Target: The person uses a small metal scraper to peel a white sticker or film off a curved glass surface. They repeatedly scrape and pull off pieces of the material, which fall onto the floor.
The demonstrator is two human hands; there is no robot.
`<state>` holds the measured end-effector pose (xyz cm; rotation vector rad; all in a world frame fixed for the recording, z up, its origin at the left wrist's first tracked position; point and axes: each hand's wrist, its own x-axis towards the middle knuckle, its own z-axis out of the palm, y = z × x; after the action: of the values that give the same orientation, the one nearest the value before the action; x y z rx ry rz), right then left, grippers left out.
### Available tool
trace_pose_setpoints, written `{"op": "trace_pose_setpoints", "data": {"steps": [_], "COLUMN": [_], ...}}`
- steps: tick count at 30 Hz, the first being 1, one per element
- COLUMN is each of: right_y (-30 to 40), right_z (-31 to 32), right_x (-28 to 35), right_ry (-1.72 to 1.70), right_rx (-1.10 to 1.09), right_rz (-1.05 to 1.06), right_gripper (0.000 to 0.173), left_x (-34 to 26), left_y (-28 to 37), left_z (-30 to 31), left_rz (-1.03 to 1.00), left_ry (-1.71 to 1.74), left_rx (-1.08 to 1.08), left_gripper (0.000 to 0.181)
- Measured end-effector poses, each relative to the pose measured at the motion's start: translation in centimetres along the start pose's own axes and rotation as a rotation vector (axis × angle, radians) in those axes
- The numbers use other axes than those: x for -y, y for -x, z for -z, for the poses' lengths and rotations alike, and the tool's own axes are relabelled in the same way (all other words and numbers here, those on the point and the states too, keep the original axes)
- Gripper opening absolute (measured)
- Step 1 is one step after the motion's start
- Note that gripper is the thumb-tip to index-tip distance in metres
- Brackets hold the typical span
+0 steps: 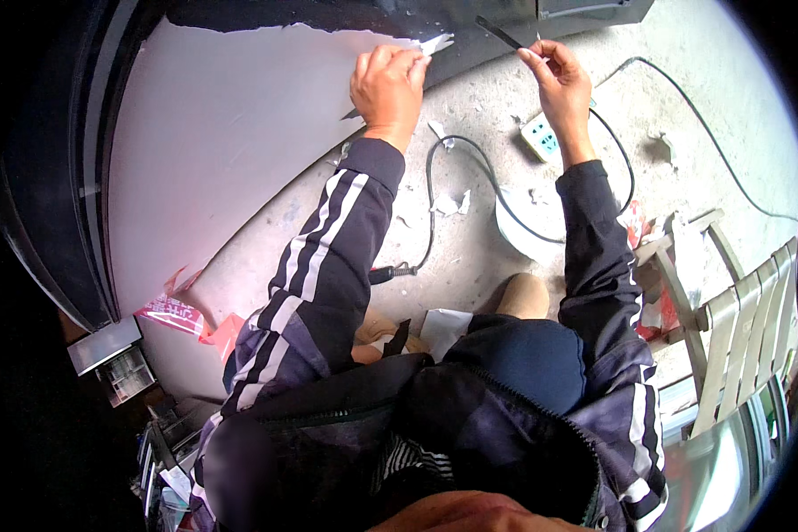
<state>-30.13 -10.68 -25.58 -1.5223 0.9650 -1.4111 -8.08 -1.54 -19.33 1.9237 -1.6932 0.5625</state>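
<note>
A large dark panel (366, 14), probably part of a vehicle body, runs along the top, and a broad pale sheet or stripped area (193, 120) with a ragged upper edge lies against it. My left hand (389, 86) pinches a torn white piece (437, 44) at the right end of that edge. A dark pointed tip sticks out below this hand; what it belongs to is hidden. Farther right, my right hand (562, 76) holds a thin black strip (497, 31) between thumb and fingers, its free end pointing up and left, apart from my left hand.
On the concrete floor are a power strip (540, 138), a looping black cable (432, 173) ending at a dark handle (389, 273), and torn white scraps (449, 203). A slatted folding chair (738, 326) stands at right. Red and pink plastic wrapping (173, 315) lies at lower left.
</note>
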Motion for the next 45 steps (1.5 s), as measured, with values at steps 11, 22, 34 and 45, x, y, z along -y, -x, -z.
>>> {"op": "trace_pose_setpoints", "data": {"steps": [11,22,34,45], "right_y": [0.5,1.5,2.0,2.4], "right_z": [-1.5,-1.8,-2.0,-1.8], "right_x": [0.5,1.4,1.1,2.0], "right_ry": [-0.069,-0.089,-0.068,-0.016], "right_rx": [-0.046,-0.013,-0.001,0.025], "right_rz": [-0.121,-0.185,-0.198,-0.219], "right_gripper": [0.020,0.019,0.021,0.020], "left_x": [-0.6,-1.8,-1.9,-1.4], "left_y": [1.2,-2.1,-4.2,-4.7], "left_z": [-2.5,-1.6,-1.4,-2.4], "left_rz": [0.666,1.107,1.571,1.731], "left_ry": [0.775,1.040,1.370,1.416], "left_rx": [0.370,0.395,0.462,0.429], "left_gripper": [0.037,0.057,0.020,0.024]}}
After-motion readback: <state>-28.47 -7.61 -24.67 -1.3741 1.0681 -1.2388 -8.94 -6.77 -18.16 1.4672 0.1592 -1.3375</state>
